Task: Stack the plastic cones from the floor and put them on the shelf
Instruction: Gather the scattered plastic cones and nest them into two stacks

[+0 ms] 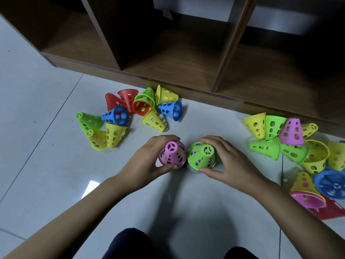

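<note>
My left hand (pixel 147 163) grips an upright pink cone (pixel 172 153) on the floor, fingers and thumb curled round its base. Right beside it, my right hand (pixel 226 161) grips a green-topped stack of cones (pixel 201 155), also upright; other colours show through its holes. The two cones nearly touch. Several loose cones, red, green, yellow and blue (pixel 128 113), lie tipped over at the left. Another pile of yellow, green, pink and blue cones (pixel 291 139) lies at the right. The brown wooden shelf (pixel 168 58) stands behind them with open, dark compartments.
The floor (pixel 46 146) is pale glossy tile. The shelf's bottom edge runs diagonally just behind both cone piles. My knees in dark trousers (pixel 130 243) show at the bottom edge of the view.
</note>
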